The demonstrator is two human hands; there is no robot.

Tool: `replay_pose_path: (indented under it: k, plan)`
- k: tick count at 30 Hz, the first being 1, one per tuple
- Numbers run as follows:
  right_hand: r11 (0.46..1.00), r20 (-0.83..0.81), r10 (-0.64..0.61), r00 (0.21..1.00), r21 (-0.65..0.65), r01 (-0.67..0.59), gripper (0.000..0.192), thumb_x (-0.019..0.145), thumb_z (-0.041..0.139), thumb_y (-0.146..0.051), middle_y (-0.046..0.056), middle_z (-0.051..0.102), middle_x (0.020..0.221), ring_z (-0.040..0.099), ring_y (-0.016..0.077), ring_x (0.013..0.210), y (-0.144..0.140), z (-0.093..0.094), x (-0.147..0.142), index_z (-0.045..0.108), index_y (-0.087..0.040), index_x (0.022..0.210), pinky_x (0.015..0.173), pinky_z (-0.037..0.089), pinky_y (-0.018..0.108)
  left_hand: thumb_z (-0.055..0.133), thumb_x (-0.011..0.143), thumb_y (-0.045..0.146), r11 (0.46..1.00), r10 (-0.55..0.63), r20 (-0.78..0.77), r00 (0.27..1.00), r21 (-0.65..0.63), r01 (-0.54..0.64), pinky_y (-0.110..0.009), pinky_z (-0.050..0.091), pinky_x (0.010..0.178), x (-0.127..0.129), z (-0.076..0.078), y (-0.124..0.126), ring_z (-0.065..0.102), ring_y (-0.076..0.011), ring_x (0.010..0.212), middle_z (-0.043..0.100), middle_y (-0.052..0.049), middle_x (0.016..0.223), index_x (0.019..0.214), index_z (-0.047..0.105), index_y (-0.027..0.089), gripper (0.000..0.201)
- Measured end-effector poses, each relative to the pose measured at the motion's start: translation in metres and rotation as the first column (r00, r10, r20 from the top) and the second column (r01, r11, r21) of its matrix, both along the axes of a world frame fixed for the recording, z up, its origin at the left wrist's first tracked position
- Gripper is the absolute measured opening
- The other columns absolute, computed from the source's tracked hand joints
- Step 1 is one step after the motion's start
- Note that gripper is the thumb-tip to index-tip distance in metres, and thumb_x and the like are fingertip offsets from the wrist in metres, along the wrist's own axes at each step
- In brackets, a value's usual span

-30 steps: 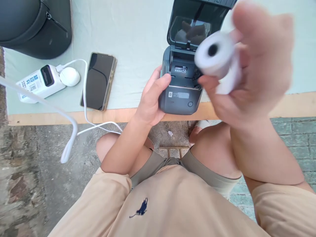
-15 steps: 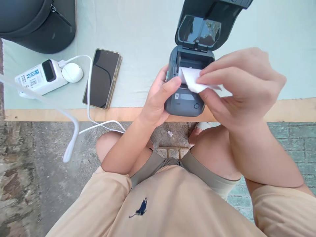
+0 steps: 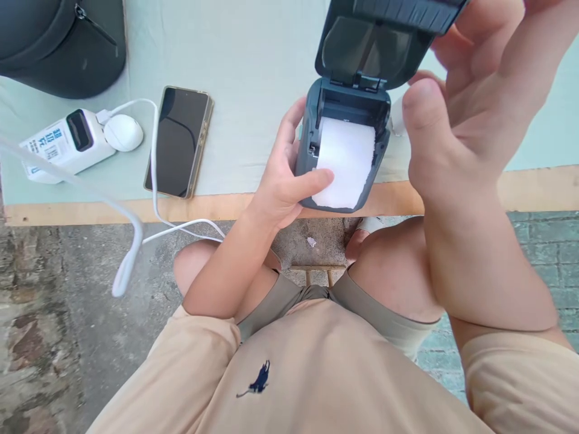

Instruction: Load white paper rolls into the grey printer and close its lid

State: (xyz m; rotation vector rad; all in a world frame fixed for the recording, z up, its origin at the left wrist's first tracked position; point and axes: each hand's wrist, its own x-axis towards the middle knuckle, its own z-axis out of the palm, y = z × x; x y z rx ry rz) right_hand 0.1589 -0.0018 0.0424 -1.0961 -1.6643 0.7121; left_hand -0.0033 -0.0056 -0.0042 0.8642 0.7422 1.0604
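Head view, and the small dark printer [image 3: 316,144] sits at the near edge of the table [image 3: 534,187], its lid [image 3: 380,42] tipped up and open. White paper [image 3: 346,161] fills the bay and spills forward over the front face. Left hand [image 3: 284,181] wraps the printer's left side, thumb pressed down on the paper's lower corner. Right hand [image 3: 470,102] is raised beside the lid, fingers spread loose, gripping nothing, thumb just off the printer's right edge. Further left, a phone [image 3: 178,141] lies screen-up, dark. Beyond it a white power bank [image 3: 63,144] carries printed characters too small to read, with a white cable [image 3: 156,199] trailing off the table. A dark bag [image 3: 58,42] fills the far corner.
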Motion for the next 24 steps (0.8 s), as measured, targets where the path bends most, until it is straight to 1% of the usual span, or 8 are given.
replay_pose_path:
  k: [3, 6, 9, 12, 14, 17, 20, 24]
  plan:
    - [0.991, 0.074, -0.069, 0.995, 0.115, 0.061, 0.033, 0.083, 0.048, -0.030, -0.004, 0.049, 0.114, 0.053, 0.0115, 0.110, 0.005, -0.011, 0.006, 0.052, -0.039, 0.114, 0.081, 0.051, 0.024, 0.068, 0.064, 0.025, 1.000, 0.012, 0.003, 1.000, -0.010, -0.012, -0.027, 0.051, 0.080, 0.000, -0.002, 0.001, 0.062, -0.0200, 0.101, 0.061, 0.000, 0.103, 0.116, 0.046, 0.030, 0.057]
    - [0.992, 0.133, -0.016, 0.991, 0.129, -0.001, 0.031, 0.080, 0.053, -0.036, 0.000, 0.054, 0.109, 0.053, 0.0131, 0.106, 0.006, -0.018, 0.012, 0.056, -0.031, 0.110, 0.079, 0.052, 0.027, 0.069, 0.062, 0.024, 0.998, 0.037, 0.012, 0.999, -0.044, -0.036, -0.028, 0.051, 0.083, -0.001, -0.004, 0.002, 0.060, -0.0207, 0.105, 0.061, 0.000, 0.108, 0.116, 0.046, 0.031, 0.059]
    - [0.996, 0.168, 0.006, 0.986, 0.084, -0.021, 0.029, 0.080, 0.052, -0.038, 0.000, 0.053, 0.108, 0.053, 0.0133, 0.105, 0.003, -0.018, 0.015, 0.056, -0.032, 0.108, 0.080, 0.051, 0.029, 0.069, 0.061, 0.026, 0.998, 0.040, 0.053, 0.998, -0.055, -0.037, -0.032, 0.050, 0.088, -0.001, -0.004, 0.002, 0.059, -0.0230, 0.109, 0.060, -0.001, 0.113, 0.117, 0.045, 0.032, 0.062]
    - [1.000, 0.144, 0.008, 0.990, 0.012, -0.010, 0.032, 0.080, 0.053, -0.038, 0.002, 0.050, 0.116, 0.050, 0.0151, 0.112, 0.001, -0.017, 0.012, 0.055, -0.030, 0.110, 0.080, 0.052, 0.028, 0.061, 0.071, 0.032, 0.998, 0.031, 0.163, 0.986, -0.062, -0.022, -0.033, 0.050, 0.088, 0.001, -0.001, 0.000, 0.060, -0.0224, 0.109, 0.060, 0.001, 0.113, 0.112, 0.047, 0.033, 0.044]
    - [0.993, 0.093, 0.107, 0.990, -0.066, -0.101, 0.038, 0.079, 0.054, -0.038, 0.003, 0.046, 0.122, 0.050, 0.0143, 0.111, 0.000, -0.019, 0.008, 0.050, -0.027, 0.115, 0.080, 0.052, 0.026, 0.056, 0.077, 0.033, 0.996, 0.062, 0.200, 0.978, -0.068, -0.049, -0.031, 0.051, 0.079, 0.004, 0.003, -0.002, 0.063, -0.0213, 0.103, 0.061, 0.002, 0.106, 0.107, 0.047, 0.033, 0.031]
    - [0.970, 0.073, 0.224, 0.972, -0.119, -0.214, 0.050, 0.077, 0.056, -0.038, 0.003, 0.043, 0.126, 0.049, 0.0118, 0.109, -0.002, -0.022, 0.003, 0.041, -0.026, 0.123, 0.076, 0.051, 0.022, 0.056, 0.079, 0.032, 0.997, 0.076, 0.155, 0.985, -0.038, -0.071, -0.027, 0.049, 0.063, 0.009, 0.006, -0.005, 0.065, -0.0214, 0.094, 0.064, -0.002, 0.094, 0.099, 0.050, 0.027, 0.021]
    - [0.966, 0.055, 0.238, 0.970, -0.117, -0.230, 0.048, 0.077, 0.057, -0.036, 0.002, 0.042, 0.124, 0.047, 0.0105, 0.107, -0.004, -0.023, 0.000, 0.040, -0.027, 0.121, 0.074, 0.050, 0.020, 0.056, 0.078, 0.030, 0.997, 0.075, 0.106, 0.992, -0.028, -0.072, -0.029, 0.050, 0.070, 0.011, 0.007, -0.006, 0.064, -0.0231, 0.099, 0.064, -0.005, 0.093, 0.097, 0.052, 0.023, 0.021]
    - [0.960, 0.019, 0.231, 0.973, -0.165, -0.225, 0.045, 0.077, 0.057, -0.035, 0.002, 0.044, 0.123, 0.050, 0.0090, 0.098, -0.004, -0.024, 0.000, 0.041, -0.027, 0.119, 0.068, 0.048, 0.020, 0.058, 0.076, 0.031, 0.997, 0.062, 0.094, 0.994, -0.046, -0.058, -0.031, 0.051, 0.079, 0.010, 0.006, -0.004, 0.061, -0.0253, 0.107, 0.064, -0.004, 0.094, 0.099, 0.054, 0.022, 0.024]
